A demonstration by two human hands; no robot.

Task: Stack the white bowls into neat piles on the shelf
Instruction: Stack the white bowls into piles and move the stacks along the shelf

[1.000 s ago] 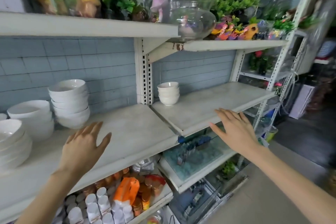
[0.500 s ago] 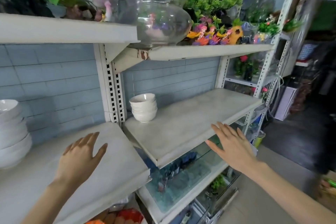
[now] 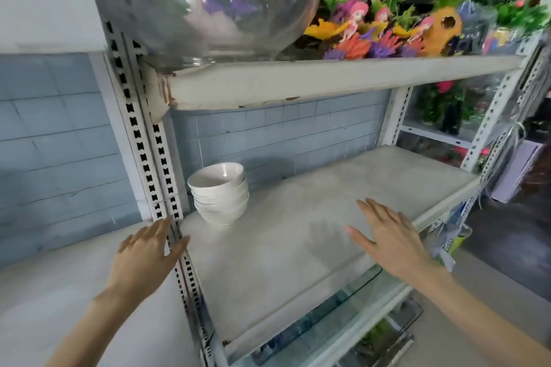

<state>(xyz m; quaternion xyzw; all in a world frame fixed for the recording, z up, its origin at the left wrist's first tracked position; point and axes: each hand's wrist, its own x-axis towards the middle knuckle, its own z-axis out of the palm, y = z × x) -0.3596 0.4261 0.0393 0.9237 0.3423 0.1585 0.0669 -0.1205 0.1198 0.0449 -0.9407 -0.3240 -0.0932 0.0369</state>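
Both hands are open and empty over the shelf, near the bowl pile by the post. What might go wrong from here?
1. The bowl pile looks uneven, with its top bowl tilted. A nudge from the left hand or right hand may topple it.
2. The glass fishbowl sits on the upper shelf above the pile. Lifting bowls high could knock it.

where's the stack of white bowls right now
In the head view the stack of white bowls sits at the back left of the grey shelf, just right of the slotted upright and beyond the left hand.
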